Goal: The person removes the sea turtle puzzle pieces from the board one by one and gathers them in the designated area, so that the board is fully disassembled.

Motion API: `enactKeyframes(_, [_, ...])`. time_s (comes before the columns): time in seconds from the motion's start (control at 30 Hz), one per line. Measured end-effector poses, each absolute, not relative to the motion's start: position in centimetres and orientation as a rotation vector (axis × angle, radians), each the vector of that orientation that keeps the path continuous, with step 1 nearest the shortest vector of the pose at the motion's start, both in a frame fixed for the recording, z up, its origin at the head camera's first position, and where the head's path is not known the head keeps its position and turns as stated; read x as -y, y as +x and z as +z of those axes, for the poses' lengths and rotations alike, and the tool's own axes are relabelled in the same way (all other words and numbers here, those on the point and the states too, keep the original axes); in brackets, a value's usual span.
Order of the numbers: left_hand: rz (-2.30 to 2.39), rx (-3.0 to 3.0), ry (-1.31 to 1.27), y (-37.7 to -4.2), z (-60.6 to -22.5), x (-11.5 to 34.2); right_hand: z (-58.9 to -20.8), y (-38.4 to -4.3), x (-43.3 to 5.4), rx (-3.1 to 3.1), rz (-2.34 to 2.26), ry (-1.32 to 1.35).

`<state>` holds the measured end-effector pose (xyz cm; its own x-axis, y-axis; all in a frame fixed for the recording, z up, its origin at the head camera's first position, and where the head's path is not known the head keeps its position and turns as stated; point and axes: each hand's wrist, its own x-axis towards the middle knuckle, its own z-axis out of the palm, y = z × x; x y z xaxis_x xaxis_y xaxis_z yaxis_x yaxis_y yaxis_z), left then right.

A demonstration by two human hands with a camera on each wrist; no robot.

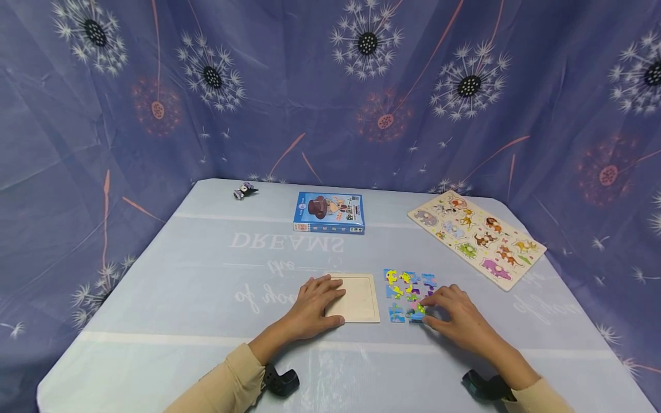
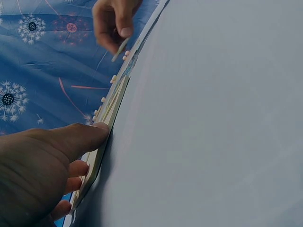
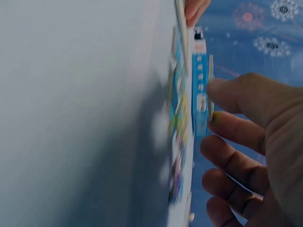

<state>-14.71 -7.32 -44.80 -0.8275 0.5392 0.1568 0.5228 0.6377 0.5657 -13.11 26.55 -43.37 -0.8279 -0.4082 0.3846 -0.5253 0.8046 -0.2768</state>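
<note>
My left hand (image 1: 312, 307) rests on the left part of a shallow wooden puzzle tray (image 1: 357, 299), fingers spread over it. In the left wrist view, the thumb lies against the tray's near edge (image 2: 111, 111). Thumb and index finger of my right hand (image 1: 457, 318) pinch a thin jigsaw piece (image 3: 211, 66), seen edge-on in the right wrist view and raised above the table. Beneath and beside that hand, several colourful jigsaw pieces (image 1: 396, 282) lie flat to the right of the tray, some partly covered by the fingers.
A blue box (image 1: 330, 213) lies behind the tray. At the back right is a wooden animal peg board (image 1: 477, 238). A small dark figurine (image 1: 245, 190) sits at the back left. The pale table (image 1: 170, 298) meets a patterned blue curtain (image 1: 289, 86).
</note>
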Motion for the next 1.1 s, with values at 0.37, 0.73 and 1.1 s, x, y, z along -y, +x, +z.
enactKeyframes(0.37, [0.967,-2.814,0.927,-14.8,-44.8,7.3,-44.0,-12.5,-30.1,2.740,0.460,0.652])
enactKeyframes(0.73, [0.963,-2.811,0.941,-14.9,-44.9,7.3,-44.3,-12.2,-30.9,2.780,0.450,0.628])
enactKeyframes(1.1, [0.960,-2.810,0.928,-14.9,-44.9,7.3,-44.1,-12.6,-30.3,2.722,0.476,0.656])
